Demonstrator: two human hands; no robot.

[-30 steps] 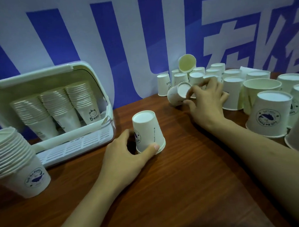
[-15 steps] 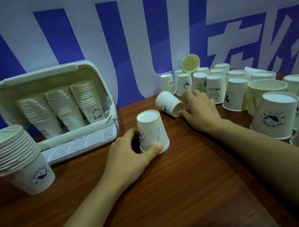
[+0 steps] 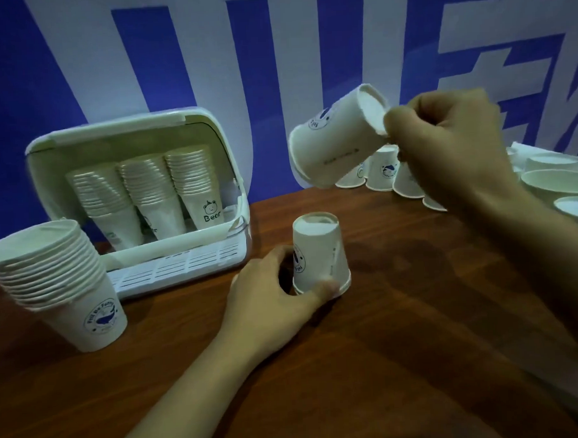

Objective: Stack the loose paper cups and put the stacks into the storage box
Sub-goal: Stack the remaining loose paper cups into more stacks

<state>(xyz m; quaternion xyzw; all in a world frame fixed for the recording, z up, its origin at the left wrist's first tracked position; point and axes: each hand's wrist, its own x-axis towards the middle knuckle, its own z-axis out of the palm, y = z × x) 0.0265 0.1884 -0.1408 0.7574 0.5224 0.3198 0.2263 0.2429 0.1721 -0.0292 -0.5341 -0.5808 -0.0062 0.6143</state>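
A person's left hand [image 3: 277, 295] grips an upturned paper cup [image 3: 319, 254] at the wooden table's [image 3: 386, 363] centre, while the right hand [image 3: 450, 145] pinches the base of a tilted cup [image 3: 337, 144] in the air at one o'clock. The storage box [image 3: 141, 205], holding three stacks, stands at ten o'clock; another stack [image 3: 55, 282] sits at nine.

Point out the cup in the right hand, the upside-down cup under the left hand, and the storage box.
lifted cup [image 3: 335, 142], head view, side wall.
upside-down cup [image 3: 317, 250], head view, side wall.
storage box [image 3: 118, 125], head view, lid's top edge.
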